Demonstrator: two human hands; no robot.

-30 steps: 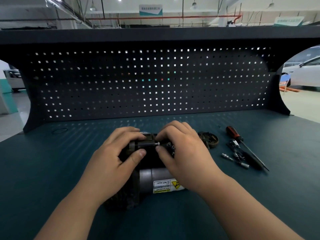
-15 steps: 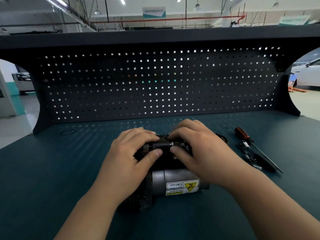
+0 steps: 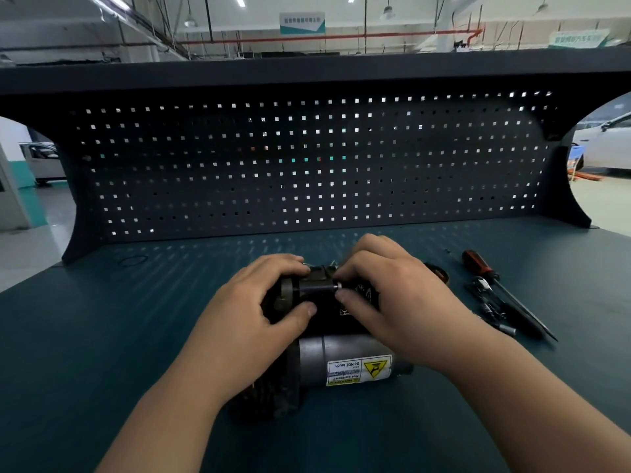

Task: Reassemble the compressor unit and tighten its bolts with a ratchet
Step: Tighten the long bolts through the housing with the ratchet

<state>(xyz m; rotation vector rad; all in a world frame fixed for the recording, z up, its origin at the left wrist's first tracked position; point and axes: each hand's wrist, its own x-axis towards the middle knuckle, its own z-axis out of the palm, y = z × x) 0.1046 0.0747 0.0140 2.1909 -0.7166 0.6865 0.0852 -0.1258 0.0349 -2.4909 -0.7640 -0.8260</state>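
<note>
Got the compressor unit (image 3: 341,367) lying on its side on the table (image 3: 102,336), laid lengthwise left-to-right, grey labelled barrel end aimed right. Gripping its black top section with the left hand (image 3: 252,322), fingers curled round it. Pinching a silver bolt (image 3: 339,286) up top with the right hand (image 3: 392,308). Screwdriver (image 3: 478,264) and loose bits (image 3: 491,308) parked right of the unit.

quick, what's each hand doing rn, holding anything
Left hand: grips the dark upper block of the compressor unit.
Right hand: pinches a small silver bolt at that block, between thumb and forefinger.
</note>
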